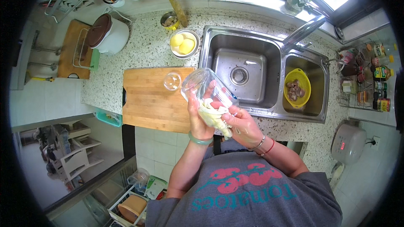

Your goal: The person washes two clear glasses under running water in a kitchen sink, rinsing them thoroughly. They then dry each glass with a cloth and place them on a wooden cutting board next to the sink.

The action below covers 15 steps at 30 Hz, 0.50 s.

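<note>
- A clear glass jar [205,87] is held tilted above the counter edge, gripped by the left hand [198,120].
- A white cloth [214,117] is pressed into it by the right hand [240,122].
- Beside it lie a wooden board [151,101] and a steel sink [252,50].

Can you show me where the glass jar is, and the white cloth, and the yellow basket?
jar [202,85]: head view, on its clear side wall.
cloth [214,117]: head view, on the bunched folds between the hands.
basket [304,87]: head view, on its right rim, in the small sink.

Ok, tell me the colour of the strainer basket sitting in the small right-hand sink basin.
Yellow strainer basket, holding brownish pieces; the head view shows it clearly.
</note>
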Each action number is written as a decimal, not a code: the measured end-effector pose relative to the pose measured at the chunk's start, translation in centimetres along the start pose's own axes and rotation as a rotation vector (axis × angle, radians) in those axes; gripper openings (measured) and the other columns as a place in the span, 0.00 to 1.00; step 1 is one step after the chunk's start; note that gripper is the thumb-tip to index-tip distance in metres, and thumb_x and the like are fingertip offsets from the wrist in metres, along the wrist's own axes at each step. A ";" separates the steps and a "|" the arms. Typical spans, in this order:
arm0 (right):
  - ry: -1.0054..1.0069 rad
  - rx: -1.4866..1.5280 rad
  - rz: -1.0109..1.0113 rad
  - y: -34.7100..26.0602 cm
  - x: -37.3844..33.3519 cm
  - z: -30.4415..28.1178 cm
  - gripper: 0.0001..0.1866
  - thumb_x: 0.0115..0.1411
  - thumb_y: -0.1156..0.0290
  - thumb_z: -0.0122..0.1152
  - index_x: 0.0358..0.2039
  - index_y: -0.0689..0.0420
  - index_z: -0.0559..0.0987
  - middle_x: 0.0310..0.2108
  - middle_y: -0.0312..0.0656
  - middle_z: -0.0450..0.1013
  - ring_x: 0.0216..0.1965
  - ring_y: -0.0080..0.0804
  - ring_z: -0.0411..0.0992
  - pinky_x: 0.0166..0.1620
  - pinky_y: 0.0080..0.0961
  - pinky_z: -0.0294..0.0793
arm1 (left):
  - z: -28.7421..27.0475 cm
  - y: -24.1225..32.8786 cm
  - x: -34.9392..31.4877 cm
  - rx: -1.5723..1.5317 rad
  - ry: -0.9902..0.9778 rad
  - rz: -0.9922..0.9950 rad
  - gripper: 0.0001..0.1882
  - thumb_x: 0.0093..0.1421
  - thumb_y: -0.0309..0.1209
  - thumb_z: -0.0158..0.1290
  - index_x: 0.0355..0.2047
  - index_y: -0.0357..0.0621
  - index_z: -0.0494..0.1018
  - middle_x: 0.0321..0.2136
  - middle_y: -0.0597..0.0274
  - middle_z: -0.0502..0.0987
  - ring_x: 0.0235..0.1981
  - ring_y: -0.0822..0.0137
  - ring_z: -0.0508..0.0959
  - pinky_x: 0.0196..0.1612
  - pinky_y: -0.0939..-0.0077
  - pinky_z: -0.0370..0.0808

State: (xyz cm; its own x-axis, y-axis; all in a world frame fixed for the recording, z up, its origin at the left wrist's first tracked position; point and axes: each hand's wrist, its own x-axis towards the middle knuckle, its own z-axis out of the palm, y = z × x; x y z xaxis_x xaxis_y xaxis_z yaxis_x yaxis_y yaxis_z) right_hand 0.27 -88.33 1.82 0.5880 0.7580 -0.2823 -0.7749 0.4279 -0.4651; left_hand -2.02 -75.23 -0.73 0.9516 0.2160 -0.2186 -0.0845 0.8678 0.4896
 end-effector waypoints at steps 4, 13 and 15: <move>0.012 0.016 0.000 0.1 -0.8 -0.5 0.23 0.64 0.72 0.53 0.59 0.65 0.66 0.55 0.43 0.68 0.55 0.27 0.67 0.57 0.24 0.65 | -0.4 0.1 0.0 -0.086 -0.009 -0.007 0.34 0.62 0.59 0.42 0.65 0.68 0.48 0.59 0.49 0.62 0.56 0.42 0.67 0.54 0.42 0.69; 0.206 -0.642 -0.573 -3.3 -4.0 -1.3 0.18 0.60 0.73 0.55 0.50 0.62 0.74 0.53 0.46 0.70 0.61 0.39 0.62 0.62 0.37 0.58 | -2.6 2.2 2.2 -0.302 0.049 -0.018 0.26 0.63 0.56 0.44 0.57 0.65 0.56 0.56 0.49 0.65 0.54 0.43 0.70 0.56 0.34 0.65; 0.067 -1.044 -0.725 -4.4 -2.5 -1.0 0.16 0.58 0.72 0.56 0.48 0.58 0.77 0.53 0.46 0.70 0.61 0.42 0.61 0.63 0.39 0.56 | -2.1 1.5 1.9 -0.263 0.092 -0.018 0.26 0.63 0.55 0.44 0.58 0.65 0.55 0.55 0.50 0.65 0.54 0.43 0.70 0.56 0.34 0.66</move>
State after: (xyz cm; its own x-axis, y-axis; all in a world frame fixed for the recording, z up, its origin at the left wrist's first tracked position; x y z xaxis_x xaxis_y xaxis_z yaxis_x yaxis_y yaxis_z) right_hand 2.37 -92.59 3.75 0.8330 0.4744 0.2846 0.2596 0.1191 -0.9583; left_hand -0.98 -72.62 -2.15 0.9237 0.2291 -0.3070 -0.1534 0.9556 0.2516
